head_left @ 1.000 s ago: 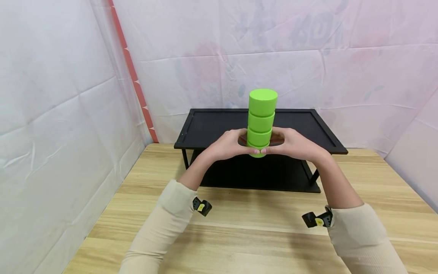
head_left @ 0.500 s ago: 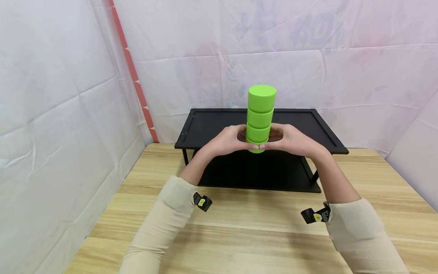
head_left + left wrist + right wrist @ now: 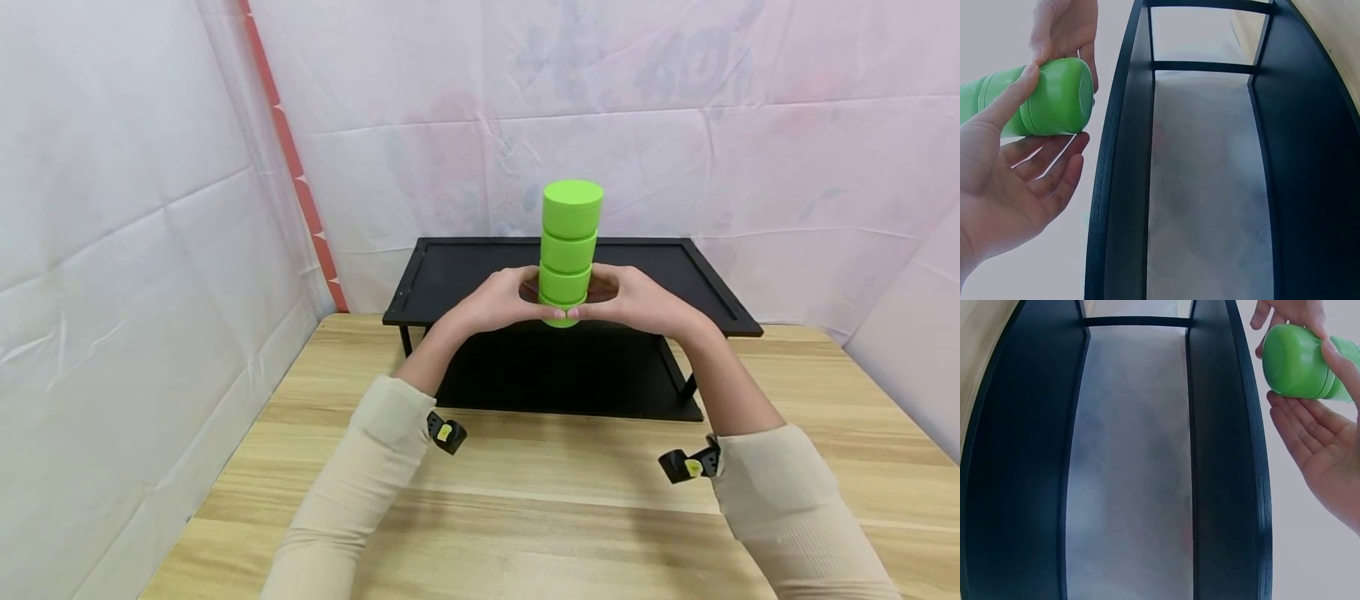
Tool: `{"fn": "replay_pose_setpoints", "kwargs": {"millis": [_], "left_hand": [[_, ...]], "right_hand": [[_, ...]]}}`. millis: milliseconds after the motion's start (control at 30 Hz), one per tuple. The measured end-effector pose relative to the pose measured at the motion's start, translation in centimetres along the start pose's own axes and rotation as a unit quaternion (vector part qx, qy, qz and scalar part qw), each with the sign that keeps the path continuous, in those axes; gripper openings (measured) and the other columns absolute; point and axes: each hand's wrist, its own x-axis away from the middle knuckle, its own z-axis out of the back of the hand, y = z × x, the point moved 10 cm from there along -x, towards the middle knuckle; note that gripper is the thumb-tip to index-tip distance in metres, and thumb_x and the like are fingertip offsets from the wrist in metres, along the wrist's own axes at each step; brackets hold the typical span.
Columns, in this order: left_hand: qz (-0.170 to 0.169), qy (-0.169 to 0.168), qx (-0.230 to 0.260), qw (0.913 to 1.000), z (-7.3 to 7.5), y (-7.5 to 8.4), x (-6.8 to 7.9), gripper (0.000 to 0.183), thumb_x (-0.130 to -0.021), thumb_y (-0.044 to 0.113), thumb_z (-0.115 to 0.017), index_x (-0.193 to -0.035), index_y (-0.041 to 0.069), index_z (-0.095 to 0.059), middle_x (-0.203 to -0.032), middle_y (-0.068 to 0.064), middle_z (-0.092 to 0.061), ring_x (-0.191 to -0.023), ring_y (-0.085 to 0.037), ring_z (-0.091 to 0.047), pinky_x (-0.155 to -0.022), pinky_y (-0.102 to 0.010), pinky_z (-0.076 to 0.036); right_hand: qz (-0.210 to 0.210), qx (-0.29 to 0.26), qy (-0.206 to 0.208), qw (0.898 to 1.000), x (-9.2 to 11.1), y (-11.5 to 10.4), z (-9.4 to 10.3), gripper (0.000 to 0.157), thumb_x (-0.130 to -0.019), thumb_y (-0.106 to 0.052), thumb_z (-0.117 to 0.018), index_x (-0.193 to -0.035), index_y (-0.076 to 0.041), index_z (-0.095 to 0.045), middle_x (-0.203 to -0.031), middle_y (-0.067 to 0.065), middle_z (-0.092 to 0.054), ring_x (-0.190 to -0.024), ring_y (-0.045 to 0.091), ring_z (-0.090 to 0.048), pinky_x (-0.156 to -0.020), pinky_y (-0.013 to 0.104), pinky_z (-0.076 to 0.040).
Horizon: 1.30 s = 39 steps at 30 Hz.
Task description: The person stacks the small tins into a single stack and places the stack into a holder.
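A bright green stack of round, cup-like containers (image 3: 568,250) stands nearly upright between my two hands, over the front edge of the black shelf. My left hand (image 3: 495,304) grips the lowest section from the left, and my right hand (image 3: 641,304) grips it from the right. The thumbs meet at the front of it, while the fingers reach behind and are partly hidden. In the left wrist view the rounded base of the green stack (image 3: 1063,97) is above the shelf's upper board. The right wrist view shows my right fingers (image 3: 1307,425) beneath and along the base.
The black two-tier shelf (image 3: 465,275) stands at the back of the wooden table (image 3: 570,517), with its lower board (image 3: 570,379) near the tabletop. White sheeting (image 3: 420,167) hangs behind and at both sides. A red strip (image 3: 288,150) runs down the left corner.
Both hands have raised the green stack slightly and moved it a little to the left and away from me. The grip looks the same, and the shelf has stayed put.
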Motion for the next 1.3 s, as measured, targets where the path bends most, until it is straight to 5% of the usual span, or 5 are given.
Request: {"fn": "replay_pose_setpoints", "kwargs": {"millis": [1300], "left_hand": [[0.01, 0.01, 0.042, 0.999, 0.9, -1.7, -1.4, 0.052, -0.083, 0.028, -0.069, -0.126, 0.006, -0.05, -0.109, -0.003, -0.058, -0.094, -0.011, -0.056, -0.079, -0.026, -0.047]], "right_hand": [[-0.005, -0.016, 0.019, 1.0, -2.0, 1.2, 0.5, 0.056, -0.082, -0.03, -0.07, -0.13, -0.009, -0.048, -0.118, 0.008, -0.056, -0.107, 0.022, -0.053, -0.089, 0.044, -0.043]]}}
